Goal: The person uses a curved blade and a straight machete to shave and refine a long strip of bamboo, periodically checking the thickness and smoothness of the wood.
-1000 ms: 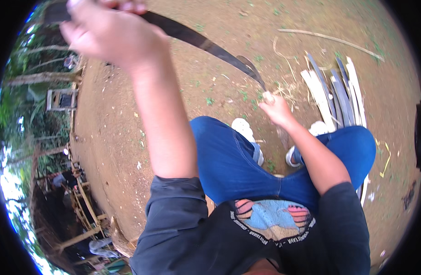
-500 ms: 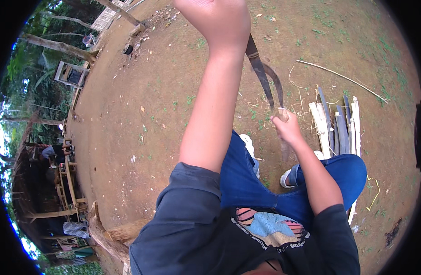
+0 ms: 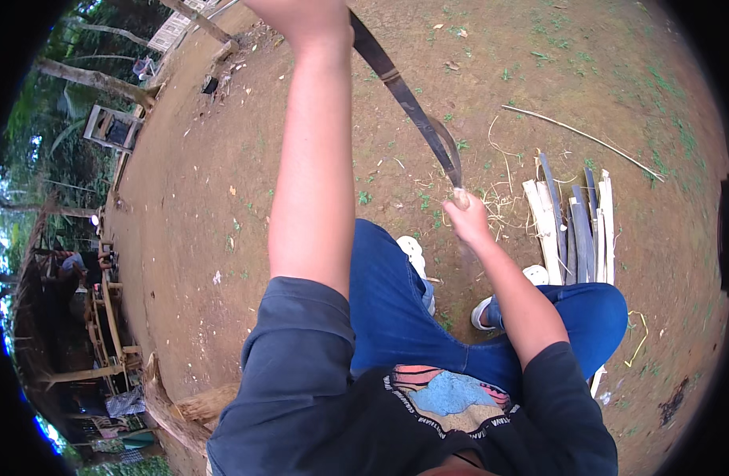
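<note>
Sickle held firmly in our right hand, we have its curved blade beside a dark strip running up and leftward to our raised left hand, whose fingers sit out of frame, so we cannot tell its grip. Keeping the strip taut and the blade's angle shallow should serve us best.

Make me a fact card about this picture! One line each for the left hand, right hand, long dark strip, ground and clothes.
Left hand: at the top edge, near the strip's upper end; fingers out of view
Right hand: closed around the handle of a curved blade
Long dark strip: slants down toward the right hand; exact contact unclear
Ground: brown dirt, with pale and dark strips lying together
Clothes: dark T-shirt, blue jeans
</note>
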Demonstrator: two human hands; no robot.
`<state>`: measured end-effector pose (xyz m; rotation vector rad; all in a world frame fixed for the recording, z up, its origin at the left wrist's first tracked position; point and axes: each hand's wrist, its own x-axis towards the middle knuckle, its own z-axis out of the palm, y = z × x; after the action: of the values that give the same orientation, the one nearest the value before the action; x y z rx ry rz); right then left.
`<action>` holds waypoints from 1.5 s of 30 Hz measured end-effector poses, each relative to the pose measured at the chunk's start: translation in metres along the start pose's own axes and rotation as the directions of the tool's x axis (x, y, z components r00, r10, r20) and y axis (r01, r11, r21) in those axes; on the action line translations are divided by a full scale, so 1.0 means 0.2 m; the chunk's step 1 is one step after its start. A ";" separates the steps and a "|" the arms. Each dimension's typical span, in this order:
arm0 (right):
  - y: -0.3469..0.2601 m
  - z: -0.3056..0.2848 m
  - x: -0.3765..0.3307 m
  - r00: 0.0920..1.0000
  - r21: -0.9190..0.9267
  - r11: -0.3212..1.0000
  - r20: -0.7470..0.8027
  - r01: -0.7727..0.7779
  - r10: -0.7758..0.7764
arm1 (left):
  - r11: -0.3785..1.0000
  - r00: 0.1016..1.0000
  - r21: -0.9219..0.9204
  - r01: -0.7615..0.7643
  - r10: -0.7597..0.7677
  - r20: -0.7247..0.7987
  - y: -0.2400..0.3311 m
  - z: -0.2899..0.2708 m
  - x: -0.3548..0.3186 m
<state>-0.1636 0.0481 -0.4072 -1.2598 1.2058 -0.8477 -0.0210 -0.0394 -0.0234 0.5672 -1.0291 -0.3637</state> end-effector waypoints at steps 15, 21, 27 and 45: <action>-0.12 -0.04 0.03 0.996 -0.035 0.996 0.014 0.086 -0.085 | 0.982 0.986 0.106 -0.155 0.147 0.083 -0.10 -0.14 0.05; -0.50 -0.02 -0.12 0.959 0.163 0.952 0.070 0.260 -0.274 | 0.991 0.988 0.082 -0.109 0.099 0.116 -0.08 -0.16 0.01; 0.46 -0.17 0.00 0.971 -0.357 0.904 -0.045 -0.234 0.234 | 0.966 0.981 0.178 -0.188 0.175 0.087 -0.08 -0.14 0.03; -0.14 0.06 0.00 0.972 0.123 0.967 0.042 0.224 -0.230 | 0.998 0.995 0.068 0.011 -0.018 0.101 -0.21 -0.61 0.59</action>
<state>-0.1480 0.0461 -0.3806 -1.3326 0.9637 -1.0281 0.1418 -0.1040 -0.0147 0.6223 -1.1388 -0.3747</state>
